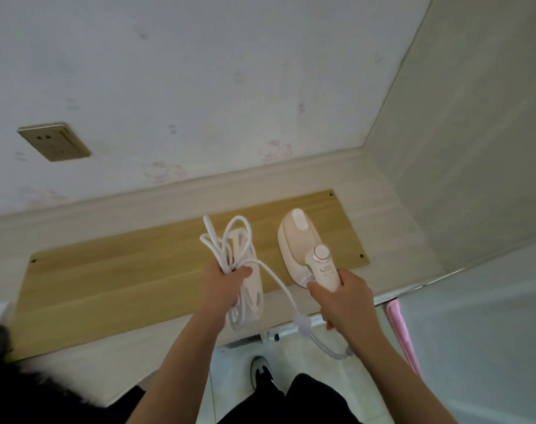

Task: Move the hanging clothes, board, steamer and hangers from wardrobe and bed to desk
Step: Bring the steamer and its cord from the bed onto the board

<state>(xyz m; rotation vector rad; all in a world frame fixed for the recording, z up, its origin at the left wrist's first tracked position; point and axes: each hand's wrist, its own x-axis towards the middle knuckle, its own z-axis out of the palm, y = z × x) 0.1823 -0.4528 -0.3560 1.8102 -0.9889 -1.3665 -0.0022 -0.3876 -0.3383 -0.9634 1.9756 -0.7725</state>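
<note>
— What's the room like?
— A pale desk (pixel 392 191) against patterned wallpaper, with a wall socket (pixel 54 141) at left. A wooden board (pixel 132 270) lies on the desk.
— Any readable writing?
— None.
— The hands?
— The left hand (pixel 227 286) grips the coiled cord (pixel 230 243) over the board's middle; the right hand (pixel 343 298) clasps the steamer (pixel 300 243) near the board's right edge.

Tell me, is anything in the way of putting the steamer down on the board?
Nothing visible. The right hand holds the steamer over a bare part of the board; the left hand holds the cord and white hangers beside it.
</note>
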